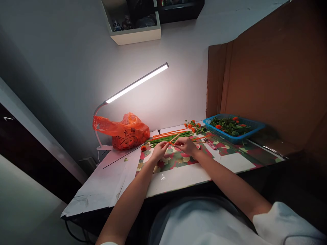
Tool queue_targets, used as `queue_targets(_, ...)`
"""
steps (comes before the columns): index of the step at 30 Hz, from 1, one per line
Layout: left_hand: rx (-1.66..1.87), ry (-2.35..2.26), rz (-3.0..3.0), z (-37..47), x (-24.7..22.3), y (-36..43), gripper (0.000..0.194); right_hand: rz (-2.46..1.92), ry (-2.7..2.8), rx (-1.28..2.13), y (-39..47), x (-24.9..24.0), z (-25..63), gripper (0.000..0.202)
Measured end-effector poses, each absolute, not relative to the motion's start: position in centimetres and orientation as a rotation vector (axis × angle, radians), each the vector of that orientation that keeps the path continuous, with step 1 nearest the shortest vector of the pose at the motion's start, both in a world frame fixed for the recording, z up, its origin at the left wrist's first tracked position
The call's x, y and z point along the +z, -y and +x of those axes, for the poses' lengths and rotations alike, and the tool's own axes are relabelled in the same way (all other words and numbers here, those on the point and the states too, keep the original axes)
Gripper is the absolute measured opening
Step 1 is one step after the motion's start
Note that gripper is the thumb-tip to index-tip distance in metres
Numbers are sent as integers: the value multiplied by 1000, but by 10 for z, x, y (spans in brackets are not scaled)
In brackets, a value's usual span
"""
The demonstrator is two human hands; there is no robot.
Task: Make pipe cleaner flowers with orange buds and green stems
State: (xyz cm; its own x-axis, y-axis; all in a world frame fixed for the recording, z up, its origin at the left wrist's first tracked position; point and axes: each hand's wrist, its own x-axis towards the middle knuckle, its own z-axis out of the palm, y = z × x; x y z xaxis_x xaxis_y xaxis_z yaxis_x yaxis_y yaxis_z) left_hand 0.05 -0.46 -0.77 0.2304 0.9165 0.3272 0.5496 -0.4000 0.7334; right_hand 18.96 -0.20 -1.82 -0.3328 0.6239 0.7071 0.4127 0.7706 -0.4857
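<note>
Over the middle of the table, my left hand (160, 150) and my right hand (186, 145) are close together, fingers pinched on a thin orange strip (171, 143) that runs between them. A pale stick (175, 137) points up to the right just above the fingertips; whether a hand holds it is unclear. Behind the hands lie a row of long green stems (166, 137) and several orange strips (170, 132). One orange flower head (143, 148) rests left of the stems. Pink-handled scissors or a cutter (211, 144) lie to the right of my right hand.
An orange plastic bag (130, 134) stands at the back left beside a lit desk lamp (138, 82). Orange flowers (193, 125) lie at the back. A blue basket (236, 139) of leaves and flowers sits right, before a cardboard sheet (270, 81). Shelves (139, 36) hang above.
</note>
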Motion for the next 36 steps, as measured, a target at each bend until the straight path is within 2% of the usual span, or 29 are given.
queue_targets(5, 1043, -1314, 1823, 4, -4, 10, 41, -762, 1954, 327, 4, -17, 189, 12)
queue_targets(12, 991, -1020, 1484, -1, -1, 9, 46, -755, 1944, 419, 5, -15, 189, 18)
queue_targets(20, 962, -923, 1474, -2, -4, 7, 39, -724, 1948, 474, -2, -18, 189, 24)
queue_targets(26, 930, -961, 1508, 0, -2, 9, 41, -776, 1963, 534, 1, -15, 188, 19)
queue_targets(36, 837, -1134, 1461, -1, -2, 10, 21, -793, 2034, 473, 1, -20, 189, 15)
